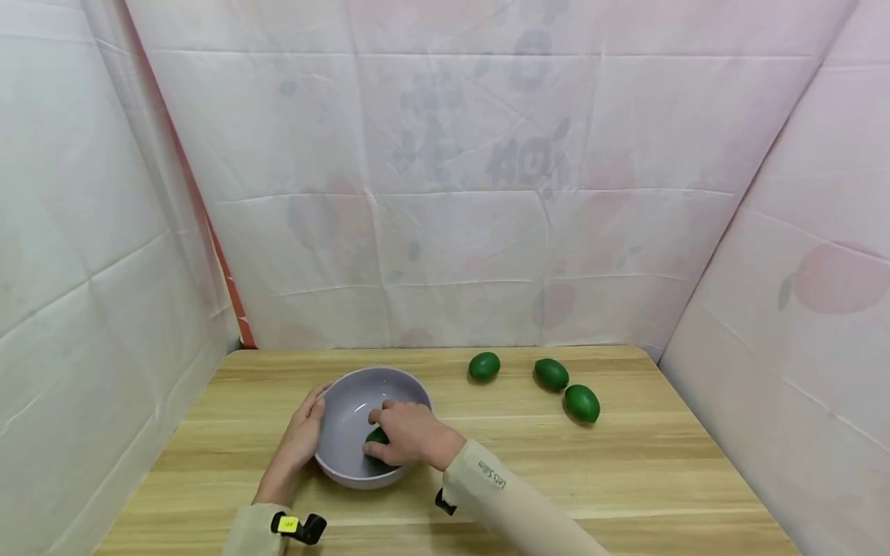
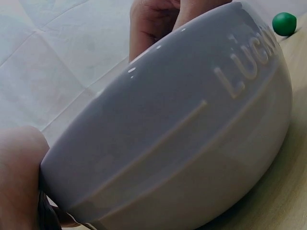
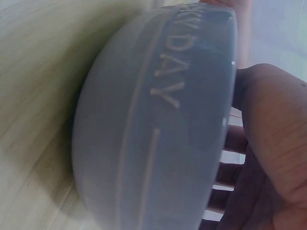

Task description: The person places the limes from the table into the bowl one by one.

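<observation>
A greyish-purple bowl (image 1: 342,421) stands on the wooden table, raised lettering on its outer wall in both wrist views. My left hand (image 1: 304,432) grips its left side, thumb at the rim. Reaching over the near right rim, my right hand (image 1: 410,434) is down inside the bowl. Between its thumb and fingers it holds a green lime (image 1: 377,437), partly hidden by the hand. From the right wrist view, the bowl wall (image 3: 144,120) covers the fingertips and the lime. The left wrist view shows the right hand's fingers (image 2: 148,33) behind the rim.
Three more limes lie on the table: one lime (image 1: 484,366) right of the bowl near the back edge, a second lime (image 1: 552,374) farther right, and a third lime (image 1: 582,404) just in front of that. White printed sheets (image 1: 452,232) hang behind and at both sides.
</observation>
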